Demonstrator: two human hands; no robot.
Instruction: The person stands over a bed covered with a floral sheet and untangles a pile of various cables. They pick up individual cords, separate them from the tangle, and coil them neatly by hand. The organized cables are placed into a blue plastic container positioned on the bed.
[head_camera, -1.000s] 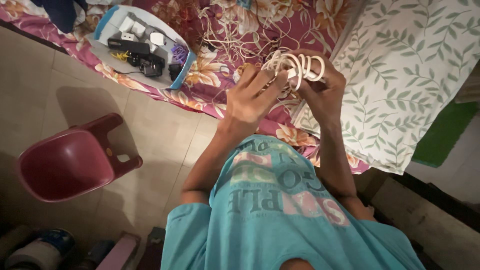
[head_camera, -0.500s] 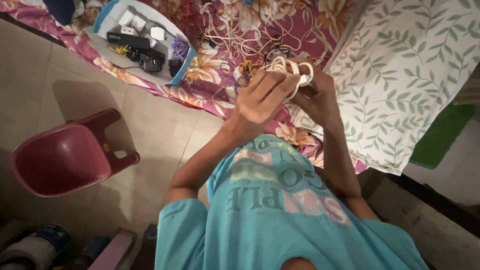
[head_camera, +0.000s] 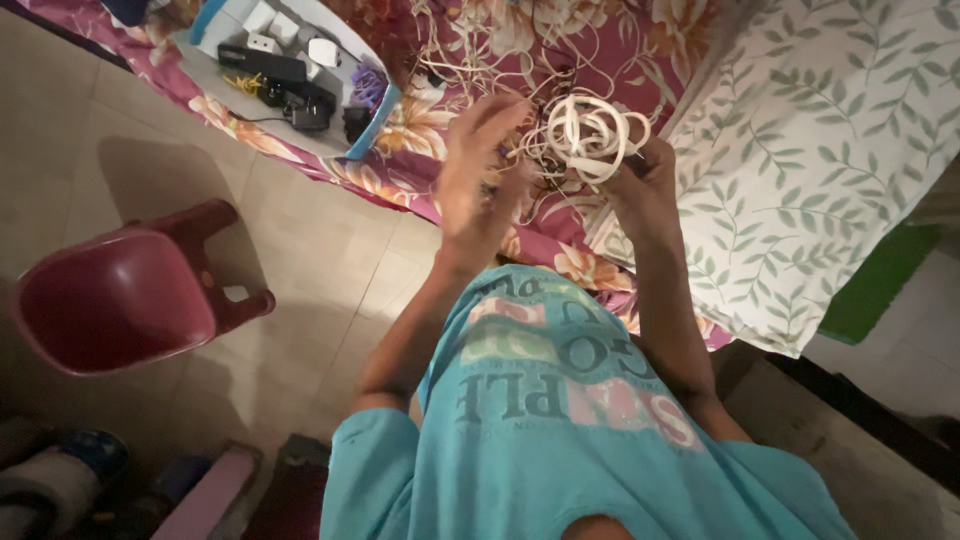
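White cable coil is gripped in the closed right hand, above the floral bedsheet. Left hand, fingers half open, is held beside the coil on a loose strand. Winding seems underway; next wrap prob. needs slack fed w/o tangling.

A dark red plastic stool stands on the tiled floor. A tray of chargers lies on the flowered bedsheet. A leaf-patterned pillow rests at the right.
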